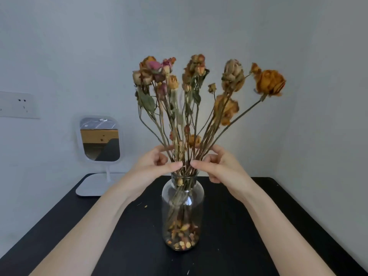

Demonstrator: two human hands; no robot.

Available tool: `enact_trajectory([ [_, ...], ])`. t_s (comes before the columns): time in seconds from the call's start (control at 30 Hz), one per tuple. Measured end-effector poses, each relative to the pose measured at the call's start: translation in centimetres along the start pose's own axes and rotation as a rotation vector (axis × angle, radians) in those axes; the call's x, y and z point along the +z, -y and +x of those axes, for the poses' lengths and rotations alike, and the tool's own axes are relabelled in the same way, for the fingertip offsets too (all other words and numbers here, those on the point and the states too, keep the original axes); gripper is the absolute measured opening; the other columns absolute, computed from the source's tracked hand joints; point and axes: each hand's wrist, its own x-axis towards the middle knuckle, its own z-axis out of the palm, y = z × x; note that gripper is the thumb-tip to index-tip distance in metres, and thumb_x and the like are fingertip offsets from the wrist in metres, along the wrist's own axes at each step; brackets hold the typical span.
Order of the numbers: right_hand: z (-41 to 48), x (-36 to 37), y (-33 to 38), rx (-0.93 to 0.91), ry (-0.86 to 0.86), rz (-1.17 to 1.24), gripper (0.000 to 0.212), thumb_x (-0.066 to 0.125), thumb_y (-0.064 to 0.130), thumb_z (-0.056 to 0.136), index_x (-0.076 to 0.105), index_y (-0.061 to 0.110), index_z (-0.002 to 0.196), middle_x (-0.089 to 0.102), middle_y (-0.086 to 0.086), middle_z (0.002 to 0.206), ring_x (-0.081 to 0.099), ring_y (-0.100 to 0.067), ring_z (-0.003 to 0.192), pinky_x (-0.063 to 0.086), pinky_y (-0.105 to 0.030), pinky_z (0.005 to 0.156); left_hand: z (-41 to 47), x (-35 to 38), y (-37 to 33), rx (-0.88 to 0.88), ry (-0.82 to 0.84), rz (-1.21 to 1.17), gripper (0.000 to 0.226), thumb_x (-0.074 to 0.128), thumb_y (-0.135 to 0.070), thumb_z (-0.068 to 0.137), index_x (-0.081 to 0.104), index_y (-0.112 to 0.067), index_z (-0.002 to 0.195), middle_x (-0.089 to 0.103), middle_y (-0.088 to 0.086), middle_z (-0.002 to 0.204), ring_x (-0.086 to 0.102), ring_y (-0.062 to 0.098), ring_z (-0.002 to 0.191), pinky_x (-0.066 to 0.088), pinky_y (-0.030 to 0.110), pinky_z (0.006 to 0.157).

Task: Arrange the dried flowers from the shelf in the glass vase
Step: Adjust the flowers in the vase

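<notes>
The grip of the left hand (156, 166) is clamped on the thin, woody stems of the dried flowers (268, 82) just above the vase mouth. Its thumb tip lies against the near side of the bundle, its forefinger curves round the far side, and the other fingers are curled toward the palm. The right hand (218, 166) mirrors it from the other side, its grip likewise pinched on the stems between thumb and forefinger. The two thumb tips nearly meet in front of the stems. Both bare forearms reach in from the bottom edge, which cuts them off.

The stems fan upward into papery, shrivelled rose heads in burnt orange, tan and dull pink, with a few limp grey-green leaves. The left-hand heads are blurred.

The lower stems stand in the clear, round-shouldered glass vase (183, 206) with a short neck. Seen through the curved glass they are hard to follow. Loose petals and buds (182, 235) cover its bottom.

The vase stands upright at the middle of the matt black bench (258, 216), with a few crumbs (145, 206) near it. At the back left corner stands a white rounded-square mirror (99, 140), the right edge of its flat base hidden by the left forearm. A pale socket plate (18, 105) sits on the grey wall.
</notes>
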Motion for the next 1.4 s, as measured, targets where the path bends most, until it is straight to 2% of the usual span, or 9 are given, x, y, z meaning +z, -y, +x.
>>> enact_trajectory([
  [0.07,-0.1,0.2,-0.5,0.074,0.035,-0.091,0.046,0.075,0.030,0.074,0.055,0.026,0.115,0.043,0.010,0.050,0.039,-0.001,0.039,0.030,-0.013,0.038,-0.3,0.1,0.8,-0.027,0.014,0.057,0.056,0.077,-0.045,0.063,0.057,-0.026,0.112,0.037,-0.003,0.068,0.045,0.016,0.074,0.040,0.032,0.082],
  [0.17,0.1,0.6,-0.8,0.087,0.033,-0.191,0.039,0.073,0.036,0.075,0.059,0.022,0.109,0.050,0.007,0.056,0.042,0.001,0.036,0.030,-0.009,0.036,-0.2,0.6,0.8,-0.032,0.082,0.088,0.045,0.073,-0.050,0.066,0.062,-0.032,0.105,0.066,-0.008,0.086,0.062,0.009,0.090,0.046,0.026,0.090],
  [0.3,0.5,1.0,0.0,0.065,0.066,-0.259,0.024,0.068,0.030,0.082,0.062,0.021,0.103,0.063,0.007,0.073,0.048,0.006,0.038,0.030,-0.006,0.036,0.5,1.0,-0.1,-0.021,0.084,0.084,0.022,0.065,-0.038,0.078,0.066,-0.033,0.099,0.071,-0.018,0.100,0.063,-0.003,0.094,0.048,0.008,0.075],
  [0.5,0.5,0.2,0.5,-0.011,-0.025,-0.003,0.034,0.070,0.015,0.080,0.062,0.018,0.112,0.040,0.009,0.049,0.035,-0.002,0.040,0.028,-0.015,0.039,0.7,0.3,-1.1,0.080,-0.061,-0.053,0.047,0.070,-0.045,0.060,0.063,-0.028,0.103,0.070,-0.012,0.092,0.062,-0.006,0.079,0.043,0.004,0.061],
  [0.7,-0.8,-0.4,-1.4,0.122,0.021,-0.105,0.054,0.075,0.019,0.075,0.049,0.022,0.122,0.047,0.008,0.061,0.047,0.003,0.045,0.035,-0.012,0.042,-0.5,-0.4,1.3,-0.018,-0.135,-0.036,0.058,0.076,-0.047,0.046,0.056,-0.040,0.100,0.055,-0.002,0.089,0.053,0.010,0.082,0.043,0.018,0.075],
  [0.87,-0.3,0.1,-1.3,0.131,0.022,-0.164,0.038,0.072,0.033,0.077,0.061,0.020,0.111,0.044,0.008,0.057,0.042,0.002,0.039,0.032,-0.011,0.039,-0.3,0.2,1.4,-0.024,-0.085,0.063,0.070,0.070,-0.056,0.052,0.058,-0.032,0.116,0.060,0.001,0.108,0.056,0.016,0.098,0.044,0.022,0.080],
  [1.1,0.1,1.3,-1.0,0.014,-0.047,-0.163,0.017,0.065,0.024,0.085,0.069,0.019,0.101,0.047,0.015,0.040,0.042,0.002,0.037,0.031,-0.006,0.038,0.4,1.3,0.3,-0.058,0.056,0.083,0.043,0.068,-0.052,0.060,0.065,-0.037,0.100,0.069,-0.013,0.104,0.061,0.002,0.100,0.046,0.026,0.094],
  [1.27,0.1,1.0,-0.9,-0.036,-0.096,0.024,0.033,0.067,0.014,0.082,0.061,0.023,0.113,0.043,0.011,0.044,0.041,-0.001,0.039,0.031,-0.012,0.038,0.7,0.9,-0.1,0.023,-0.093,-0.036,0.054,0.076,-0.043,0.057,0.059,-0.031,0.107,0.067,-0.003,0.110,0.060,0.016,0.105,0.047,0.028,0.090],
  [1.4,-0.1,1.1,-1.1,0.035,-0.072,-0.105,0.031,0.071,0.029,0.079,0.060,0.026,0.108,0.051,0.011,0.050,0.047,0.004,0.041,0.033,-0.006,0.040,0.2,0.6,0.5,-0.035,-0.084,0.083,0.055,0.079,-0.050,0.060,0.061,-0.030,0.108,0.062,0.013,0.117,0.057,0.028,0.108,0.047,0.042,0.096],
])
